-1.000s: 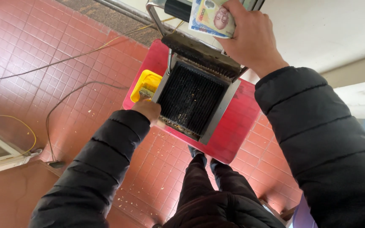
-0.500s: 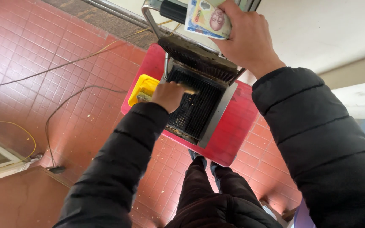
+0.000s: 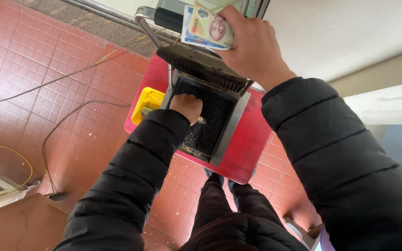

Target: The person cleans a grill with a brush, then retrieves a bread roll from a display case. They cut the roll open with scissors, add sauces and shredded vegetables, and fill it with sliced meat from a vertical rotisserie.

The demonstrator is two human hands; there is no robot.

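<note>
Street food stall: ridged press grill [image 3: 210,118] on red table [image 3: 252,148]; tiled floor [image 3: 38,69].

A low red table [image 3: 252,148] is shown standing on a floor of small red tiles [image 3: 47,69]. A ribbed press grill [image 3: 210,121] and a yellow container [image 3: 147,103] are carried on it.

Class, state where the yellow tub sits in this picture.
In the head view the yellow tub sits on the red table, left of the ribbed grill plate, close to the left hand.
</note>
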